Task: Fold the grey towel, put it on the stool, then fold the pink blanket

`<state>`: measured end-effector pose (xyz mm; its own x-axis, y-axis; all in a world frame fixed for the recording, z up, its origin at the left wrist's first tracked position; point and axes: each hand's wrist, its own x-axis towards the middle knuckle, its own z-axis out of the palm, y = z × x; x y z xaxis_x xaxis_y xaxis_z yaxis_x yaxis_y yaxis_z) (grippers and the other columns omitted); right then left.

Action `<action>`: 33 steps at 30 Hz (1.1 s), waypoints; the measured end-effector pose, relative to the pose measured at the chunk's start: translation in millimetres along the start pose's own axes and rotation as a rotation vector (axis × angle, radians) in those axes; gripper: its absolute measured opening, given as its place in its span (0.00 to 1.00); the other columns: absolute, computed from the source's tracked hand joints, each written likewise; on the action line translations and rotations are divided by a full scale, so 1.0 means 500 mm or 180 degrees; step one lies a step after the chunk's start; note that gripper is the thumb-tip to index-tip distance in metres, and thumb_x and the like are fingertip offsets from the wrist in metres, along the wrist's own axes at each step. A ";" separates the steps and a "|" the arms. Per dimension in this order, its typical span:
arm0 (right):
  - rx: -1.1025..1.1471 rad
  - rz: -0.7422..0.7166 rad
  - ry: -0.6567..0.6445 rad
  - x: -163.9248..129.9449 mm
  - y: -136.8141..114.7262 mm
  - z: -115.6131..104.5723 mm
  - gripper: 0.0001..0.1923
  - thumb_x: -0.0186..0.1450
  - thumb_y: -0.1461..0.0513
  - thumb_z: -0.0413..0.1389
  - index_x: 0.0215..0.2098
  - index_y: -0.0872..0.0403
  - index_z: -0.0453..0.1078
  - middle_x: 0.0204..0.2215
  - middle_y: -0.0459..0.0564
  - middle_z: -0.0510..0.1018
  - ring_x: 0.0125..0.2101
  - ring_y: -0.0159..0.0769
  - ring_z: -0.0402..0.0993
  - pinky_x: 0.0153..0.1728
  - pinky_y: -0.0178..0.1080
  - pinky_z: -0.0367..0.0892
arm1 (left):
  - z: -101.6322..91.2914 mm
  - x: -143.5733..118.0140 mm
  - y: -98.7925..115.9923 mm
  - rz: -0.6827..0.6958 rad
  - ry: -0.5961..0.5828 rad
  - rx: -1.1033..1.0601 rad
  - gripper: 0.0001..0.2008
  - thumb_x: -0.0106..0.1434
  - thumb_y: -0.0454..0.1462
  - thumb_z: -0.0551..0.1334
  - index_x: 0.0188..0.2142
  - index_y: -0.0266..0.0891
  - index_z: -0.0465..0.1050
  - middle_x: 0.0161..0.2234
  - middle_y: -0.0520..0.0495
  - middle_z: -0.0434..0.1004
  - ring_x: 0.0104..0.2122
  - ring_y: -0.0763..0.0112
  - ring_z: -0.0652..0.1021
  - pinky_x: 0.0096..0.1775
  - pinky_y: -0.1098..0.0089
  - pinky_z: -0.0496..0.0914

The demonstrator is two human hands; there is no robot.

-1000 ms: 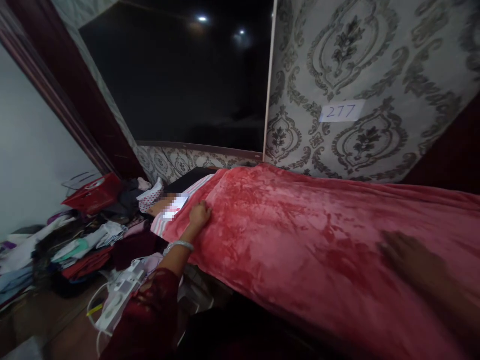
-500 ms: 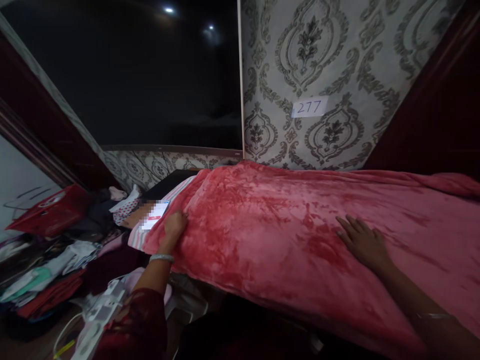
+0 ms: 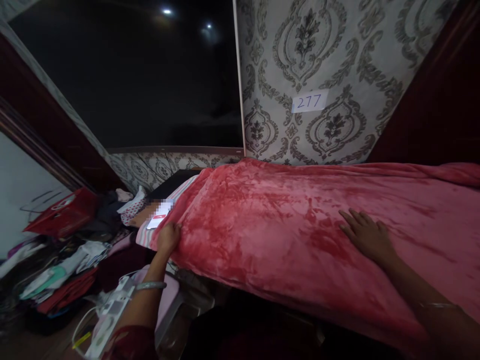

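Fingers [image 3: 348,220] press red blanket [image 3: 270,220] below paper label [image 3: 309,101] reading "277".

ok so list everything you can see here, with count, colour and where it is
plush fleece blanket: one, pink-red, spread over the bed
striped sheet: one, pink and white, under the blanket's left end
paper label reading 277: one, white, on the patterned wall
dark window pane: one, black, upper left
red basket: one, left, atop the clothes
heap of clothes: many, mixed colours, floor at left
left hand: gripping the blanket's left edge
right hand: flat on the blanket
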<state>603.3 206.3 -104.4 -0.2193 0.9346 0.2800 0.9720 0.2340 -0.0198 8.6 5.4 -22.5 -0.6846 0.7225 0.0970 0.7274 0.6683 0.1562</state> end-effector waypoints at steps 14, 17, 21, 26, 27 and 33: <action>0.0101 -0.0147 0.0316 0.004 0.009 0.024 0.32 0.71 0.50 0.36 0.66 0.49 0.65 0.66 0.58 0.66 0.65 0.56 0.61 0.58 0.64 0.61 | 0.006 0.040 0.032 0.0386 0.0220 -0.0299 0.23 0.68 0.42 0.57 0.58 0.32 0.68 0.52 0.34 0.79 0.51 0.56 0.80 0.47 0.65 0.72; 0.0206 -0.0194 0.0475 0.006 0.016 0.040 0.32 0.71 0.49 0.35 0.65 0.49 0.67 0.65 0.60 0.67 0.64 0.57 0.62 0.56 0.66 0.61 | 0.011 0.068 0.071 0.0572 0.0417 -0.0553 0.27 0.66 0.37 0.59 0.63 0.31 0.63 0.55 0.33 0.77 0.53 0.56 0.79 0.51 0.64 0.72; 0.0302 -0.0223 0.0580 0.010 0.023 0.054 0.34 0.72 0.48 0.35 0.64 0.52 0.69 0.64 0.67 0.66 0.63 0.61 0.62 0.54 0.66 0.61 | 0.016 0.116 0.139 0.0853 0.0612 -0.0709 0.26 0.62 0.33 0.62 0.60 0.30 0.67 0.56 0.29 0.75 0.54 0.47 0.76 0.54 0.54 0.70; 0.0206 -0.0162 0.0418 0.006 0.014 0.033 0.33 0.72 0.48 0.35 0.65 0.49 0.67 0.65 0.59 0.67 0.64 0.57 0.63 0.57 0.64 0.62 | 0.034 0.169 0.262 0.1969 0.0394 -0.0947 0.17 0.62 0.30 0.62 0.51 0.34 0.76 0.57 0.34 0.75 0.58 0.50 0.73 0.61 0.53 0.65; 0.0178 -0.0143 0.0399 0.006 0.012 0.028 0.32 0.72 0.48 0.36 0.65 0.49 0.67 0.65 0.58 0.67 0.64 0.55 0.63 0.58 0.63 0.62 | 0.040 0.176 0.289 0.2246 0.0283 -0.1049 0.15 0.62 0.30 0.63 0.48 0.36 0.77 0.54 0.37 0.77 0.56 0.53 0.74 0.61 0.55 0.65; 0.0078 -0.0071 0.0278 0.006 0.006 0.012 0.29 0.73 0.50 0.39 0.66 0.47 0.65 0.66 0.54 0.66 0.65 0.53 0.61 0.59 0.61 0.62 | 0.093 0.172 0.420 0.3243 -0.0213 -0.1534 0.06 0.62 0.32 0.63 0.38 0.39 0.79 0.42 0.44 0.82 0.45 0.64 0.79 0.54 0.61 0.71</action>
<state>605.0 211.6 -109.5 -0.2316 0.9024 0.3632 0.9644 0.2620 -0.0359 104.9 216.3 -26.9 0.2318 0.9094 0.3453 0.8410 -0.3657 0.3988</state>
